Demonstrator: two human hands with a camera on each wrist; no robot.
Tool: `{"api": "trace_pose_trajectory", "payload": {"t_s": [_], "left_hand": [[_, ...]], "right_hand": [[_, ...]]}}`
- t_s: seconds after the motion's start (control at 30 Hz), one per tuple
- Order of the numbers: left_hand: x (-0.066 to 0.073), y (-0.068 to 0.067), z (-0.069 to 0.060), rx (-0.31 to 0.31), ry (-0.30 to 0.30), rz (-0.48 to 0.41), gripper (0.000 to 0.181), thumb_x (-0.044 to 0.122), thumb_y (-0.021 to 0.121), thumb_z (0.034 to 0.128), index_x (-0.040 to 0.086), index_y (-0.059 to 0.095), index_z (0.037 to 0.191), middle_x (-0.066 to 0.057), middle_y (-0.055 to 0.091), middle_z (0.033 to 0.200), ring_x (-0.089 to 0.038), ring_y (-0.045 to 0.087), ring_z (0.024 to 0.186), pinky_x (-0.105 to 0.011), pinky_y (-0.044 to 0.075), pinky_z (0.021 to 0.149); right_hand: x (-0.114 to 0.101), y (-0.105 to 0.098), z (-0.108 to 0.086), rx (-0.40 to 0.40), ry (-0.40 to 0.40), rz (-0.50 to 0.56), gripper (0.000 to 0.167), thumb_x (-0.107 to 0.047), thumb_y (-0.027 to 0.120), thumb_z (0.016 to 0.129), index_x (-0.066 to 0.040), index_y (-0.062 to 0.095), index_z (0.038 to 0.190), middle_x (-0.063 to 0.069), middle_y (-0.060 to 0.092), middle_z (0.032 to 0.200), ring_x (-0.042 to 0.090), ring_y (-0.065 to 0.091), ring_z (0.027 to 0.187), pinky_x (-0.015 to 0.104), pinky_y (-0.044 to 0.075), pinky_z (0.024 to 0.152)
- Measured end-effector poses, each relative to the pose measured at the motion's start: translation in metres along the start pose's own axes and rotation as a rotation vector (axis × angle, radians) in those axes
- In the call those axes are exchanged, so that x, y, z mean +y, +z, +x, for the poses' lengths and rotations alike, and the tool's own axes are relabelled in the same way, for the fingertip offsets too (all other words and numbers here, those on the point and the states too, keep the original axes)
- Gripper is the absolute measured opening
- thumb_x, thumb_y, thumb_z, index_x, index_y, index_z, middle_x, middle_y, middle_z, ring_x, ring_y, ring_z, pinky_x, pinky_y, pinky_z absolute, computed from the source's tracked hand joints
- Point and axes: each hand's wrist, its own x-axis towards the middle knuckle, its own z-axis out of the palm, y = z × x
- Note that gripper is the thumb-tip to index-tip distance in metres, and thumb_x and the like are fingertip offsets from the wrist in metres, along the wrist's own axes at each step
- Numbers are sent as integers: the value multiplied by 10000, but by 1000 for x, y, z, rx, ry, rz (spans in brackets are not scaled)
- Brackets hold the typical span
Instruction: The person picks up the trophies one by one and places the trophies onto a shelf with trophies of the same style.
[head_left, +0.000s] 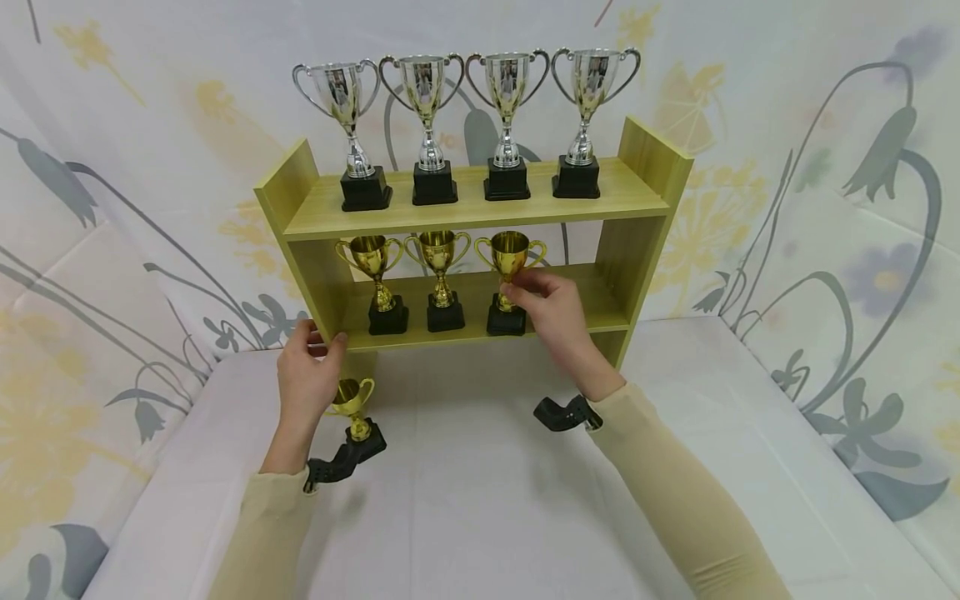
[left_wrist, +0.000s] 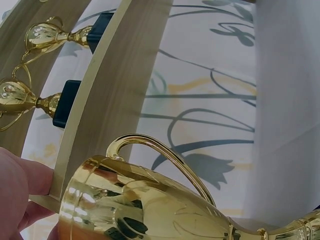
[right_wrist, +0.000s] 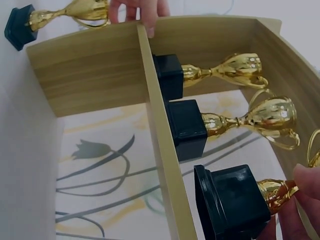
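My right hand point(head_left: 553, 312) pinches the stem of a gold trophy cup point(head_left: 510, 250), whose black base point(right_wrist: 232, 202) is at the lower shelf's front edge. To its left, two more gold trophies point(head_left: 439, 258) point(head_left: 372, 258) stand upright on the same shelf. With thumb and fingers, my left hand point(head_left: 309, 375) grips the left side of the wooden shelf unit point(head_left: 318, 283) at the lower board. Another gold trophy point(left_wrist: 140, 200) stands on the table beside my left wrist, partly hidden by that hand in the head view.
Several silver trophies point(head_left: 506, 92) with black bases line the top shelf. The unit stands on a white-covered table point(head_left: 465, 467), against a flower-printed backdrop point(head_left: 750, 208). Both wrists wear black camera mounts point(head_left: 562, 412).
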Motion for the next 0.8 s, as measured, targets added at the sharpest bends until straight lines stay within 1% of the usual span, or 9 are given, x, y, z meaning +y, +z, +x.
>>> {"api": "trace_pose_trajectory", "payload": {"t_s": [0.1,0.2,0.33,0.4,0.63,0.8], "left_hand": [[0,0,0,2,1,-1,308,212,586,977,-14,592,1187,-230,636,1074,-365,627,930,-478,512,714],[1,0,-1,1,-3,0,308,211,584,978,-14,592,1188,-232,636,1078,-368,630,934,-495,519,715],[2,0,-1,2,-4,1,305,206,586,978,-14,593,1189,-233,637,1078,-373,631,938,-507,520,716],[2,0,-1,3,0,1,300,201,588,976,-13,595,1187,-233,638,1074,-372,629,935,-495,514,713],[2,0,0,4,7,0,306,198,587,977,-22,590,1190,-238,635,1071,-383,625,931,-490,512,716],[2,0,-1,3,6,5,317,204,587,979,-23,590,1200,-240,635,1082,-373,622,932,-487,514,725]], "right_hand": [[1,0,2,0,-1,-4,246,-113,696,920,45,704,1108,96,690,1070,162,597,1007,303,483,847],[1,1,2,-1,-5,-7,252,-107,690,923,55,700,1116,82,688,1056,163,596,999,302,483,842],[1,1,3,1,-10,-15,264,-106,675,931,50,699,1143,97,683,1072,165,594,1000,303,476,847],[1,1,4,3,-7,-14,274,-113,670,935,43,696,1159,108,679,1093,167,594,1008,308,472,859],[5,2,7,8,32,15,303,-130,666,942,36,679,1194,86,669,1121,178,584,1040,319,451,894],[6,4,9,10,45,29,324,-127,662,949,43,664,1226,118,659,1167,192,581,1062,339,448,919]]}}
